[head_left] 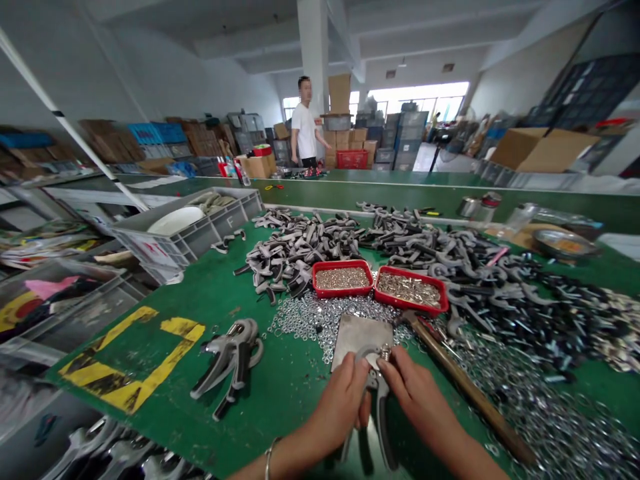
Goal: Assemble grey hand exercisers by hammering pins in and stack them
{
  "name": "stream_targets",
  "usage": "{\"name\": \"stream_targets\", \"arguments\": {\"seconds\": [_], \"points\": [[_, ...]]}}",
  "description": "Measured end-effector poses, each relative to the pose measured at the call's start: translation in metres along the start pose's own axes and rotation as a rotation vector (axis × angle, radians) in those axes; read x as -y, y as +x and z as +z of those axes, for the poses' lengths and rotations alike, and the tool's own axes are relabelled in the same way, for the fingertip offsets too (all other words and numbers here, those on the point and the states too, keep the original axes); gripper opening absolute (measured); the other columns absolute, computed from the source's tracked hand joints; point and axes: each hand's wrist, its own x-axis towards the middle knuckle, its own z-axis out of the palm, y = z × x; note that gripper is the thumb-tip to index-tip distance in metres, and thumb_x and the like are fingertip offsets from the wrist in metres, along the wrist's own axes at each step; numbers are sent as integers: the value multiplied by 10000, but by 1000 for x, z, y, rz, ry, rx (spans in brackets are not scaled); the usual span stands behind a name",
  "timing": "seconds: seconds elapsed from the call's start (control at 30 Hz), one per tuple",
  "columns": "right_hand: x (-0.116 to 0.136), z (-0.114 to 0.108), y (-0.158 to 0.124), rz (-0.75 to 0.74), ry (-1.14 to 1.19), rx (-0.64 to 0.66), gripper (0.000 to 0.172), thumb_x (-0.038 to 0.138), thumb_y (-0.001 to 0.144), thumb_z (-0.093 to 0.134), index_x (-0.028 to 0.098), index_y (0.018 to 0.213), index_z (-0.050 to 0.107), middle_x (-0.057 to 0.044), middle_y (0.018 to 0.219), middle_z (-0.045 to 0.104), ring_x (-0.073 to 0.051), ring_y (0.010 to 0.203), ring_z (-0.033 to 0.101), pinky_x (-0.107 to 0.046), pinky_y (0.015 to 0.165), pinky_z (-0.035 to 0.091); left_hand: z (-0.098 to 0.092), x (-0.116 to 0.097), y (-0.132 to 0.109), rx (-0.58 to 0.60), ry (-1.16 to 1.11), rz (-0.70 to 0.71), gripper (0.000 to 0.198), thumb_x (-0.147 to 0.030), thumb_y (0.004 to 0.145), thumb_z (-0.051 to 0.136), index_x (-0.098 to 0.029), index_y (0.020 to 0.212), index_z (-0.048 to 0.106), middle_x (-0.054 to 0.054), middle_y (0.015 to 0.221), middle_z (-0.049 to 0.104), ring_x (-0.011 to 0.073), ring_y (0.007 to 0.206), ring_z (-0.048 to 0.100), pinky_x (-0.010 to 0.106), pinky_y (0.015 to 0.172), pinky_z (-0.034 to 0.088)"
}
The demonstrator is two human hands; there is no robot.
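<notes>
My left hand (345,393) is closed around a pair of pruning shears (383,413) with grey curved jaws, its two handles hanging down toward me. My right hand (413,383) pinches at the right side of the jaws, where a small shiny coiled metal part (385,351), seemingly a spring, sits by the fingertips. Just beyond lies a square metal plate (357,333). More assembled shears (233,363) are piled to the left. A wooden-handled hammer (465,387) lies to the right of my right hand.
Two red trays (343,292) of small metal parts stand ahead, among loose washers (305,320). Grey handle pieces (305,247) heap behind. Rings (560,413) and black parts (540,320) spread right. A grey crate (200,230) stands left; a person (305,130) is across the benches.
</notes>
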Motion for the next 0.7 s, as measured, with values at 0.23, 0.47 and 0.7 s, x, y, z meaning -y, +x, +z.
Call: {"name": "stream_targets", "arguments": {"seconds": [0.23,0.47,0.7], "points": [[2,-13,-3,-21,-35,-16,236,454,998,367,265,903,471,-6,709,645,-206,616,632,-276,591,421,4,-12,-2,-9,-68,-32,446,-619,953,345,-202,952,503,-84,478,430,118,378,414,218,402,327],[5,-12,-1,-98,-96,75,202,378,1004,350,249,944,493,-38,739,686,-233,671,686,-290,591,434,3,-5,1,11,-50,-52,447,-637,957,335,-207,933,456,-96,443,416,103,354,372,188,364,279],[-3,2,-17,-65,107,95,221,400,1009,375,238,957,517,-17,763,669,-188,681,654,-259,631,452,7,-2,-2,-7,161,-34,398,-567,985,317,-214,945,497,-62,484,482,137,409,468,227,450,317]]}}
